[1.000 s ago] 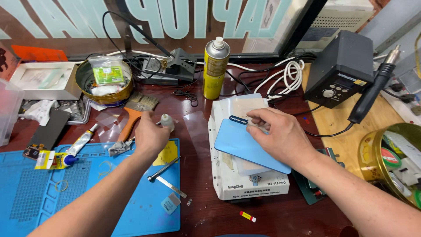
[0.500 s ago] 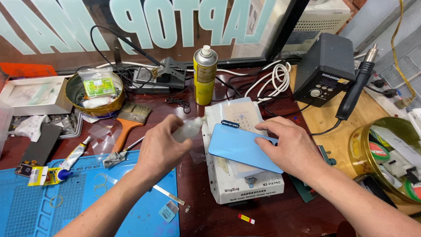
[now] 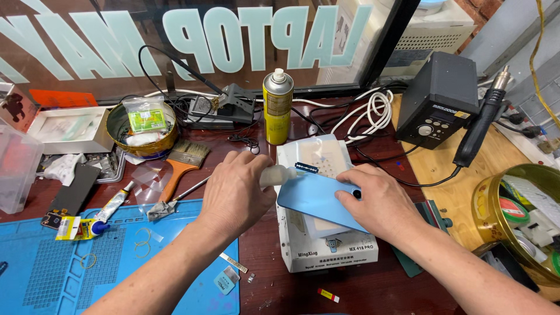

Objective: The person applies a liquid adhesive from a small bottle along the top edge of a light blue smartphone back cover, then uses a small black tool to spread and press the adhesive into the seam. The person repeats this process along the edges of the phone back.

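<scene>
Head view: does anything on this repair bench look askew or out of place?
The blue phone lies skewed across the white heating plate machine, one corner past its right edge, under the right hand. The left hand holds a small pale bottle at its edge. A paintbrush lies slanted by the blue mat. Nothing spilled.

A dark red worktop carries a blue mat, a white heating box, a yellow spray can, a brush and a black station.
</scene>
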